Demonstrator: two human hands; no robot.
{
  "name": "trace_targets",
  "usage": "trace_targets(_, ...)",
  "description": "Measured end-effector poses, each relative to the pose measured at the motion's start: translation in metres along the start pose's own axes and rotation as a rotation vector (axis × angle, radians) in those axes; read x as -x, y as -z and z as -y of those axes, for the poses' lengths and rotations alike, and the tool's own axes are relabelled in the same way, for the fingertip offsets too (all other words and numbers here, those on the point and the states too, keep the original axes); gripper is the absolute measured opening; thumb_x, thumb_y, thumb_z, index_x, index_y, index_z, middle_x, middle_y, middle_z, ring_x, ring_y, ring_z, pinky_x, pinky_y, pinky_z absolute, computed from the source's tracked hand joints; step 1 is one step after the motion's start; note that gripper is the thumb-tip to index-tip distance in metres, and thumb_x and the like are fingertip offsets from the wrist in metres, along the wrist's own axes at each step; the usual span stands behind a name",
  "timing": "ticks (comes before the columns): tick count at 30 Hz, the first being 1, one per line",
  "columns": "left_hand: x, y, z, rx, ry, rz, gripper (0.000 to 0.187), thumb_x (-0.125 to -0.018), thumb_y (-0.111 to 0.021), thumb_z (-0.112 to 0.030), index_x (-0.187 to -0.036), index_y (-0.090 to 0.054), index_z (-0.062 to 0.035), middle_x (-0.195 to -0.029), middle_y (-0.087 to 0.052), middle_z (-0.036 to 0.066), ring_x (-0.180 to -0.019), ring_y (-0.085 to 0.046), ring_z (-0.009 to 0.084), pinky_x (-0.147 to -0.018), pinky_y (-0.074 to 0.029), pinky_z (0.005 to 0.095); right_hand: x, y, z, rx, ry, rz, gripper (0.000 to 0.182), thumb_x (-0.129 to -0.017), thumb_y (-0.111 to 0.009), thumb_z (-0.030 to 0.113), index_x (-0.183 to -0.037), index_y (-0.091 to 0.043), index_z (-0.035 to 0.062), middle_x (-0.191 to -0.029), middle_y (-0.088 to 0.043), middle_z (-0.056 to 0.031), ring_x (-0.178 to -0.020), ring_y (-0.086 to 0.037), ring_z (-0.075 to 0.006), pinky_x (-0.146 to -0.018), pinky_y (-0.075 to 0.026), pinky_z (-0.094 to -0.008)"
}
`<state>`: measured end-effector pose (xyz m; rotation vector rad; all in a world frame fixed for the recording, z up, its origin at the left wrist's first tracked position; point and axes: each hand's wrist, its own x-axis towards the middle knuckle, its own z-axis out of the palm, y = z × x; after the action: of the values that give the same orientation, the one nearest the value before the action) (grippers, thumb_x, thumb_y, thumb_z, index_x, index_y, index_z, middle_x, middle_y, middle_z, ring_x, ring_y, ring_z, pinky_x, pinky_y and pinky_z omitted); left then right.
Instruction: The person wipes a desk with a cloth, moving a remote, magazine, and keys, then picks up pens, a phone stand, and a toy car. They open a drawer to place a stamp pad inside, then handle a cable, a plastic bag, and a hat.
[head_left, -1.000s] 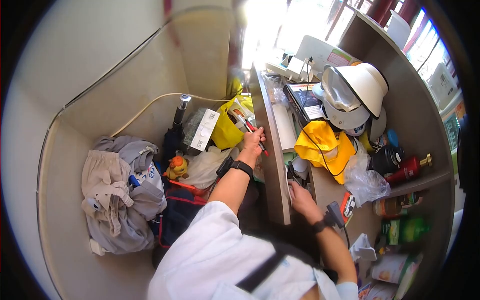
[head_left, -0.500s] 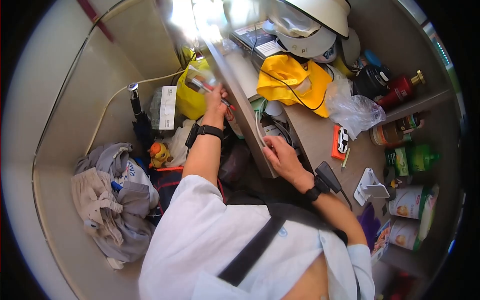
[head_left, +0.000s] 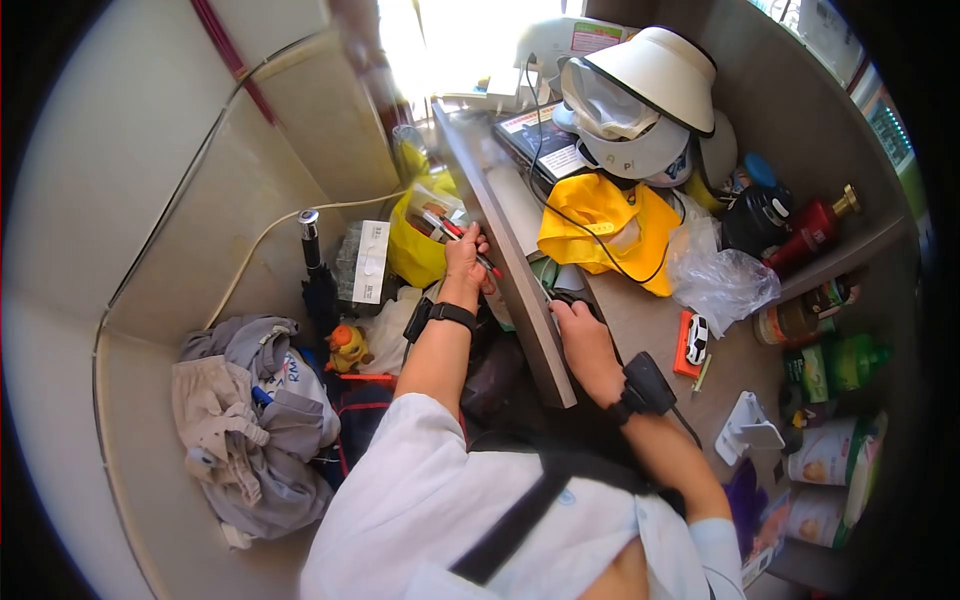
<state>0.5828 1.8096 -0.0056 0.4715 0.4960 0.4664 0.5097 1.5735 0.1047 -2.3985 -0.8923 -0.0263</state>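
My left hand (head_left: 464,258) is closed around several pens (head_left: 489,264), one with a red end, just left of the drawer's front panel (head_left: 520,290). Behind the pens is a yellow plastic bag (head_left: 415,248). My right hand (head_left: 590,350) reaches over the drawer's near end, its fingers drawn together at the inside of the panel. A thin pale strip shows by these fingertips; I cannot tell what they hold. White papers (head_left: 515,208) and cables lie in the drawer, partly hidden by the desktop.
On the desktop lie a yellow cap (head_left: 610,225), a clear plastic bag (head_left: 725,270), a toy car (head_left: 697,340) and a white phone stand (head_left: 748,428). Sun visors (head_left: 655,75) are piled farther back. Left of the drawer are an umbrella (head_left: 317,270) and crumpled clothes (head_left: 245,420).
The view has shifted, moving the scene right and down. My left hand with the pens is now closer to the drawer panel. My right fingers have drawn together at the panel's inside.
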Motion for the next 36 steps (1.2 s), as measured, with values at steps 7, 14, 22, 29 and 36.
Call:
trace_targets(7, -0.012, 0.014, 0.001, -0.034, 0.003, 0.044, 0.014, -0.079, -0.056, 0.000, -0.077, -0.043, -0.0066, -0.064, -0.046, 0.004, -0.051, -0.044, 0.0119, -0.039, -0.035, 0.0214, -0.019, -0.014, -0.032, 0.078, 0.013, 0.684, 0.015, -0.072, -0.047, 0.004, -0.077, -0.060, -0.0020, -0.080, -0.057, -0.0210, -0.086, -0.055, -0.0389, -0.073, -0.044, -0.0428)
trace_targets(14, -0.021, 0.002, 0.008, -0.069, 0.057, -0.016, 0.011, -0.081, -0.054, -0.003, -0.074, -0.047, -0.0061, -0.062, -0.049, 0.003, -0.050, -0.049, 0.0116, -0.043, -0.046, 0.0211, 0.027, 0.026, 0.025, -0.029, 0.085, 0.333, 0.027, -0.076, -0.047, 0.005, -0.101, -0.044, -0.0061, -0.102, -0.046, -0.0250, -0.094, -0.047, -0.0385, -0.080, -0.040, -0.0409)
trace_targets(22, -0.045, -0.024, 0.053, -0.105, 0.066, -0.033, 0.008, -0.082, -0.053, -0.005, -0.077, -0.046, -0.0057, -0.070, -0.053, 0.006, -0.057, -0.054, 0.0162, -0.052, -0.050, 0.0278, 0.090, 0.104, 0.031, -0.143, 0.021, 0.335, 0.027, -0.078, -0.051, 0.006, -0.103, -0.047, -0.0045, -0.101, -0.051, -0.0171, -0.096, -0.048, -0.0320, -0.083, -0.040, -0.0360)
trace_targets(29, -0.091, 0.003, 0.090, -0.314, -0.026, 0.332, 0.018, -0.083, -0.054, -0.014, -0.095, -0.052, -0.0011, -0.092, -0.058, 0.012, -0.082, -0.059, 0.0243, -0.072, -0.049, 0.0381, 0.165, 0.174, 0.045, -0.236, -0.235, 0.228, 0.028, -0.077, -0.053, 0.006, -0.104, -0.050, -0.0008, -0.096, -0.057, -0.0154, -0.089, -0.055, -0.0304, -0.077, -0.044, -0.0337)
trace_targets(36, 0.057, 0.017, 0.044, -0.111, 0.106, 0.154, 0.015, -0.082, -0.055, -0.008, -0.093, -0.052, 0.0024, -0.091, -0.057, 0.012, -0.074, -0.057, 0.0189, -0.067, -0.052, 0.0246, 0.251, 0.242, -0.021, -0.299, -0.728, -0.275, 0.027, -0.077, -0.055, 0.003, -0.103, -0.052, 0.0017, -0.085, -0.060, -0.0063, -0.076, -0.057, -0.0129, -0.069, -0.045, -0.0236)
